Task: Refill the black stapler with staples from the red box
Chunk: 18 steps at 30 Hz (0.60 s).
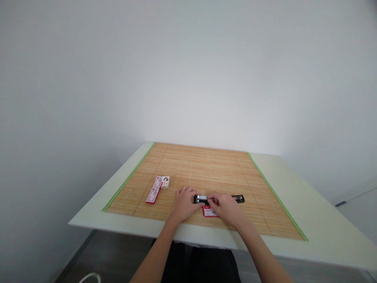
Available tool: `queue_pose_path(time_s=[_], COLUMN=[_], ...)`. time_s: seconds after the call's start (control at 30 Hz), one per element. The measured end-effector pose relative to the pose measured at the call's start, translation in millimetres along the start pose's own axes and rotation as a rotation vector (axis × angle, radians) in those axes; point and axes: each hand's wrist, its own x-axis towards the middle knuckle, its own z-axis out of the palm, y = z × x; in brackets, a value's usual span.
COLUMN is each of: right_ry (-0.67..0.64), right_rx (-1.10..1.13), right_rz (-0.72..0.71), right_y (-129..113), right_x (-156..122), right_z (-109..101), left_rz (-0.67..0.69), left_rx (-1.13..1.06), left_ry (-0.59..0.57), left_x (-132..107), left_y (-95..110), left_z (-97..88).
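Black stapler lying opened out on the mat, near the surface's front edge. Left hand curling part-open, thumb and fingers steadying its left end. Right hand bunching fingertips at its middle; cannot tell whether gripping anything. Red-and-white box lying just beside.

I am working in a plain indoor room, maybe at home or in an office; I am not seeing enough to tell. A white wall is rising behind a white counter, and a straw mat with green edges is lying on top. A black stapler and little boxes are making it look like a desk.
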Motion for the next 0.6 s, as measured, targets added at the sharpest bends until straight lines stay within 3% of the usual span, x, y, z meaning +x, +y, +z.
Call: queue_pose_path(time_s=[0.17, 0.27, 0.4, 0.5, 0.6], right_ry=[0.008, 0.112, 0.413, 0.447, 0.408], right_rx=[0.035, 0.091, 0.110, 0.238, 0.413], right_rz=[0.021, 0.091, 0.330, 0.410, 0.340], right_y=[-13, 12, 67, 90, 86], right_x=[-5, -18, -44, -53, -45], right_z=[5, -10, -36, -40, -34], left_rz=[-0.012, -0.017, -0.024, -0.032, -0.025], left_rx=[0.013, 0.018, 0.024, 0.016, 0.011], left_ry=[-0.014, -0.019, -0.033, -0.026, -0.027], left_x=[0, 0, 1, 1, 1], left_y=[1, 1, 0, 0, 0], left_z=[-0.7, -0.7, -0.8, -0.6, -0.1])
